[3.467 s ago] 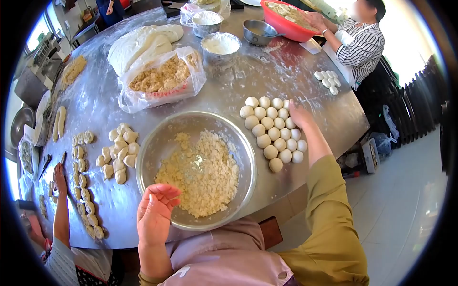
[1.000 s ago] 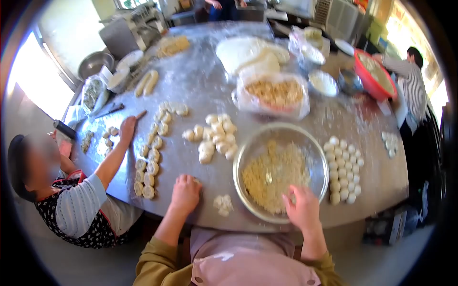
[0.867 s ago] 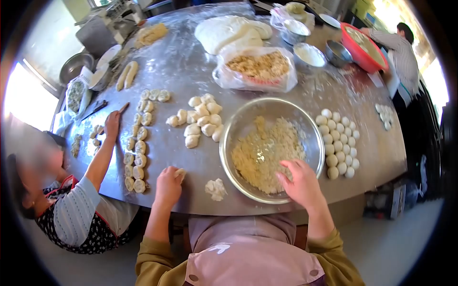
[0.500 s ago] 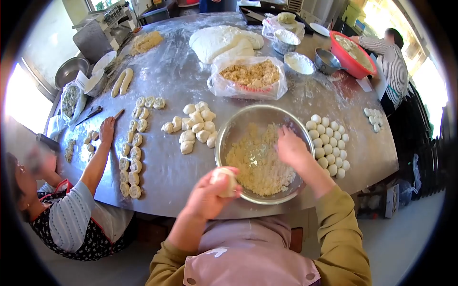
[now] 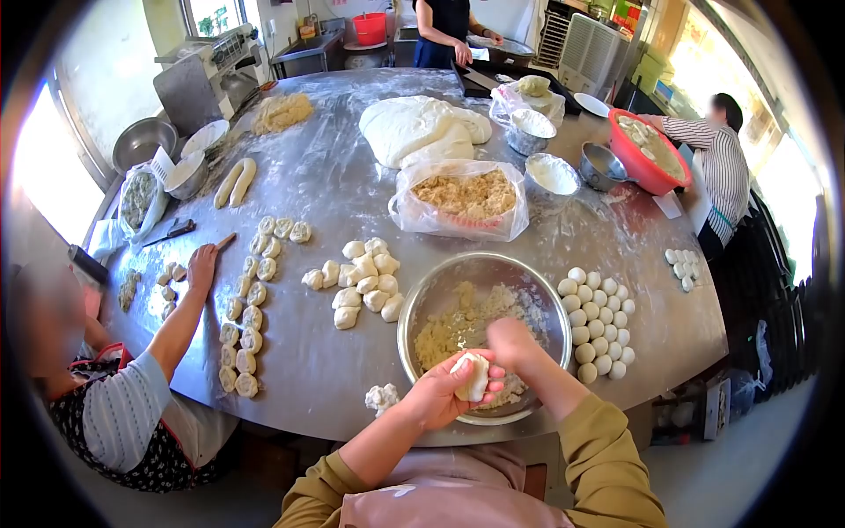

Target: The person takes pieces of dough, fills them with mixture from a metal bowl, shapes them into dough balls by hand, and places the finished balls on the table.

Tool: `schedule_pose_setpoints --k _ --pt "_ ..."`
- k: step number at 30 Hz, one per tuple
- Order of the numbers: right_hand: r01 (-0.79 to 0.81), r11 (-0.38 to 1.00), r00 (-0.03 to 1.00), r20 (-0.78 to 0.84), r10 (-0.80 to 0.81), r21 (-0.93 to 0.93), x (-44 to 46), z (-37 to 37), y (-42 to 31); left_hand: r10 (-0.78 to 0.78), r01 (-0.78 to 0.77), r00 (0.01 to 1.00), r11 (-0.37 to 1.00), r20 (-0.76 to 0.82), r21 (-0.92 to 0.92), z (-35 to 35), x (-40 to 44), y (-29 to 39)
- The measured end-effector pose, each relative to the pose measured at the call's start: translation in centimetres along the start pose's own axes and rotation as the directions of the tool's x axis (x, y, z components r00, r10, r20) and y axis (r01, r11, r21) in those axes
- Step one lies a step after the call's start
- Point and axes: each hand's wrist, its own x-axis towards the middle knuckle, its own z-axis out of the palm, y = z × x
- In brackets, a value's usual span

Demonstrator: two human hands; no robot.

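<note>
My left hand (image 5: pixel 436 394) is curled around a piece of pale dough (image 5: pixel 473 378), cupped over the near edge of a steel bowl (image 5: pixel 407 327). Inside the bowl lies a yellowish crumbly mix (image 5: pixel 437 339) with some whiter powder. Close beside the dough, above the bowl, my right hand (image 5: pixel 518 345) is closed, its fingertips turned away, so what they hold is hidden. Several smooth round dough balls (image 5: pixel 598 321) stand in rows to the bowl's right. A cluster of rough dough lumps (image 5: pixel 361 280) rests to its left.
A plastic bag of brown crumbly filling (image 5: pixel 462 204) and a big dough mass (image 5: pixel 418 132) lie beyond the bowl. On the left, a co-worker's hand (image 5: pixel 203 266) is near rows of spiral dough pieces (image 5: pixel 251 341). Small white scraps (image 5: pixel 381 399) sit by the table's front edge.
My left hand has brought the dough right, over the bowl's near side. My right hand has lifted out of the crumbs toward it. The view has tilted up.
</note>
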Motion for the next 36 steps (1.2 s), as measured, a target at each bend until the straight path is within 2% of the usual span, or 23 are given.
schedule_pose_setpoints --k 1,2,5,6,8,9,11,13,14,16,18,21,23,24,26,28,31,33,35,36 --pt "0.027 1.000 0.999 0.033 -0.027 0.003 0.0 -0.1 -0.4 0.005 -0.005 1.000 1.000 -0.019 0.019 0.2 0.0 0.0" --pt "0.013 1.000 1.000 -0.002 -0.013 0.027 0.2 0.6 -0.5 0.010 -0.009 0.999 0.999 -0.037 0.038 0.3 -0.2 0.1" --pt "0.134 0.941 0.971 0.151 -0.188 0.310 -1.0 -0.7 -1.8 0.047 -0.043 0.995 0.998 -0.086 0.038 -0.1 -0.2 -0.1" --pt "-0.151 0.652 0.964 0.258 -0.070 0.743 -1.4 0.9 -1.9 0.063 -0.060 0.993 0.998 -0.100 0.029 -0.2 -0.2 -0.2" --pt "-0.197 0.522 0.954 0.286 -0.094 0.830 0.4 5.0 -1.0 0.110 -0.109 0.992 0.994 -0.063 0.017 -0.1 -0.2 -0.4" --pt "-0.114 0.535 0.966 0.220 -0.138 0.837 0.4 5.6 -0.8 0.135 -0.135 0.990 0.991 -0.045 0.008 0.0 -0.1 -0.5" --pt "0.055 0.550 0.972 0.082 -0.222 0.833 0.3 6.8 -0.3 0.141 -0.140 0.983 0.990 -0.121 0.017 0.4 0.1 -0.7" --pt "0.272 0.680 0.951 -0.084 -0.297 0.680 -2.1 4.1 -1.5 0.139 -0.142 0.980 0.990 -0.145 -0.015 0.3 0.1 -0.6" --pt "0.121 0.506 0.953 0.044 -0.301 0.854 -1.7 5.0 -1.3 0.140 -0.146 0.974 0.989 -0.178 -0.020 0.4 0.1 -0.7" --pt "0.311 0.765 0.936 -0.042 -0.349 0.564 -1.4 6.2 -0.6 0.139 -0.147 0.966 0.989 -0.217 -0.024 0.7 0.2 -0.6" --pt "0.381 0.854 0.919 -0.039 -0.393 0.354 -1.5 5.9 -0.3 0.145 -0.150 0.958 0.989 -0.248 0.000 1.1 0.3 -0.5" --pt "0.330 0.896 0.917 0.126 -0.379 0.296 -2.8 3.1 -0.3 0.159 -0.144 0.939 0.987 -0.305 0.070 1.9 0.6 -0.6" --pt "0.243 0.940 0.903 0.298 -0.310 0.241 -4.7 -1.0 -1.5 0.174 -0.141 0.915 0.983 -0.364 0.116 2.3 0.8 -0.6" --pt "0.283 0.924 0.907 0.242 -0.345 0.258 -5.7 -2.1 -1.6 0.179 -0.155 0.912 0.984 -0.368 0.093 2.1 0.9 -0.6" --pt "0.203 0.911 0.889 0.322 -0.325 0.360 -6.4 -4.0 -1.1 0.181 -0.177 0.907 0.983 -0.379 0.045 1.5 1.3 -0.7" --pt "0.092 0.872 0.861 0.401 -0.313 0.481 -5.9 -4.1 0.5 0.187 -0.171 0.887 0.982 -0.423 0.076 1.5 1.5 -0.7" --pt "0.021 0.783 0.916 0.301 -0.264 0.622 -6.4 -5.8 2.1 0.228 -0.207 0.812 0.973 -0.538 0.101 1.9 2.4 -1.0" --pt "0.123 0.558 0.967 0.027 -0.253 0.821 -6.3 -4.8 3.4 0.249 -0.242 0.746 0.965 -0.618 0.097 0.9 3.0 -1.8" --pt "0.116 0.409 0.977 -0.031 -0.209 0.905 -6.6 -5.7 3.1 0.208 -0.254 0.766 0.967 -0.609 0.011 0.3 3.9 -2.1" --pt "0.124 0.452 0.988 -0.066 -0.142 0.883 -6.9 -6.1 2.4 0.174 -0.249 0.768 0.968 -0.616 -0.037 0.9 4.2 -1.9"
